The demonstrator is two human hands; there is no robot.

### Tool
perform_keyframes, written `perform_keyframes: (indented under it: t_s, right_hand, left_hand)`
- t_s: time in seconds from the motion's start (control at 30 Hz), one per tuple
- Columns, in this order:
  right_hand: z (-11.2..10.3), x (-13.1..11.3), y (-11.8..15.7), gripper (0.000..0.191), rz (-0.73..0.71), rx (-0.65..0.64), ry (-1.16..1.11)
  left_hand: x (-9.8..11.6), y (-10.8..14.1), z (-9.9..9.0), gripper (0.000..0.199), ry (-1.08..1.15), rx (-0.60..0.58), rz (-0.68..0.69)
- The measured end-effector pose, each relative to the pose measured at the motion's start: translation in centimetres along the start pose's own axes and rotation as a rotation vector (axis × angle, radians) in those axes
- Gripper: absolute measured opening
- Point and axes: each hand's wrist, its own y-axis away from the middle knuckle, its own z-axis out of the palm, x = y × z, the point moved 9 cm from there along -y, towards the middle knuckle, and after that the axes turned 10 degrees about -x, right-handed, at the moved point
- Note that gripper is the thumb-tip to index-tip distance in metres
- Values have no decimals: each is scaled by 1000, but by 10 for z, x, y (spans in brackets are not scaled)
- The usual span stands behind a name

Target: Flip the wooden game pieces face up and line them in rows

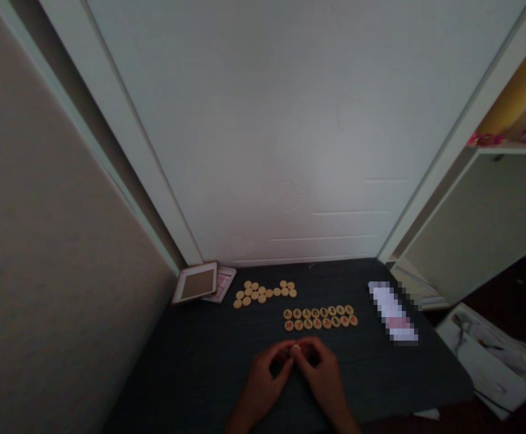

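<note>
My left hand (265, 377) and my right hand (322, 369) meet at the fingertips low over the dark table. Pinched between them is a small round xiangqi piece (295, 349), mostly covered by the fingers. Just beyond my hands, xiangqi pieces lie marked side up in two straight rows: the far row (316, 313) bears dark characters, and the near row (317, 323) shows mainly red ones. Farther back to the left, several plain-faced pieces (254, 295) are spread in a loose, uneven group.
A framed board (194, 284) overlaps a pink-printed sheet (223, 283) at the back left corner. A blurred-out white and pink object (393, 312) lies at the table's right. Behind stands a white panel (290, 120); a white box (493, 355) sits below at right.
</note>
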Motion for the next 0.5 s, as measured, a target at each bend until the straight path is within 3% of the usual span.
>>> perform_keyframes:
  t_s: [0.5]
  right_hand:
    - [5,-16,1,25,-125,-76,-35]
  left_hand:
    - [2,-3,-4,30,110,5,-5]
